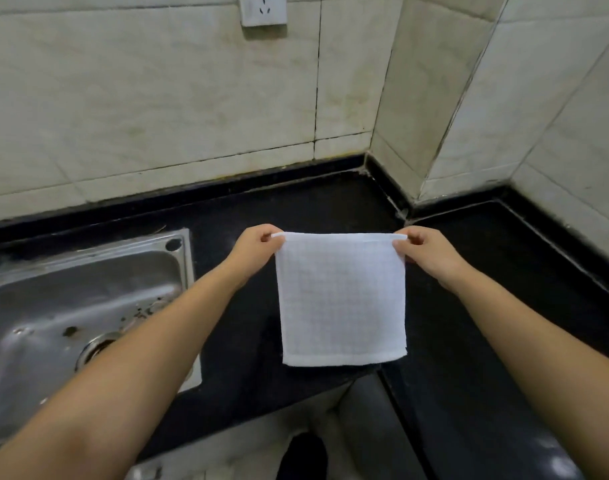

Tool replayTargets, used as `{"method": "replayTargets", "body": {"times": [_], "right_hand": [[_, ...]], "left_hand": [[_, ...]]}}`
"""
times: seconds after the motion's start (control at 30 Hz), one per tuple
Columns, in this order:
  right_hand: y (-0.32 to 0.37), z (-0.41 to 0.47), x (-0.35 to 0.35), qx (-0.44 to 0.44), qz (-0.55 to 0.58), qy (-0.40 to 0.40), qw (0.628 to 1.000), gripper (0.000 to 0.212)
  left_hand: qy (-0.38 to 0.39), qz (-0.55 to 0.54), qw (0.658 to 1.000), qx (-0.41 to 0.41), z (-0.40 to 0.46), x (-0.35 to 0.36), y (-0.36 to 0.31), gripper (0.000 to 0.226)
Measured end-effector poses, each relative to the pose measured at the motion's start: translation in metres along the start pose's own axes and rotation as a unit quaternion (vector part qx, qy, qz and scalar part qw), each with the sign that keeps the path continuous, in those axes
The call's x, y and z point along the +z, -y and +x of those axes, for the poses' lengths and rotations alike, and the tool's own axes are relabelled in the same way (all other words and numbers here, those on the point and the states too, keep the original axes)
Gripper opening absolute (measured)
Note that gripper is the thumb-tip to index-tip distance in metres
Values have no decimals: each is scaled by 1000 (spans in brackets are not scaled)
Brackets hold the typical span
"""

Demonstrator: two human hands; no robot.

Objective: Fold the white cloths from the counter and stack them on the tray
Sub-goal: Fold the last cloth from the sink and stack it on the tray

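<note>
Over the black counter (330,209), just right of the steel sink (88,289), left hand (252,247) pinches the white cloth (341,299) at its top-left corner, right hand (424,249) w/ the top-right. Cloth hangs flat btwn them: prob. light, soft, floppy, so corners are the sensible grip. No tray visible.

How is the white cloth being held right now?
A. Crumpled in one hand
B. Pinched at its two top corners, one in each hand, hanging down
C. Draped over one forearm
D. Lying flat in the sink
B: the left hand and the right hand each pinch a top corner of the white cloth, which hangs flat over the black counter.
</note>
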State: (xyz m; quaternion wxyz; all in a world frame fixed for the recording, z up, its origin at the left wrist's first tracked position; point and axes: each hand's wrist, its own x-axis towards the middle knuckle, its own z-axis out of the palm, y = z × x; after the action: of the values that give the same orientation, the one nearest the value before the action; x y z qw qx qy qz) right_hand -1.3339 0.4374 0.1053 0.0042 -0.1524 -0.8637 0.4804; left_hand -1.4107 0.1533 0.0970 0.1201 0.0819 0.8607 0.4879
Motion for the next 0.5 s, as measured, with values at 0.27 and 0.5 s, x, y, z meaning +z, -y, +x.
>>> {"method": "replayTargets", "body": {"times": [0.27,0.5], "right_hand": [[-48,40,24,49,-114,9,992,12],[-113,-11,30,-54,-232,42,970,24]], "left_hand": [[11,121,992,-24,36,37,41,7],[30,136,990,34,-14,67,75,10]]}}
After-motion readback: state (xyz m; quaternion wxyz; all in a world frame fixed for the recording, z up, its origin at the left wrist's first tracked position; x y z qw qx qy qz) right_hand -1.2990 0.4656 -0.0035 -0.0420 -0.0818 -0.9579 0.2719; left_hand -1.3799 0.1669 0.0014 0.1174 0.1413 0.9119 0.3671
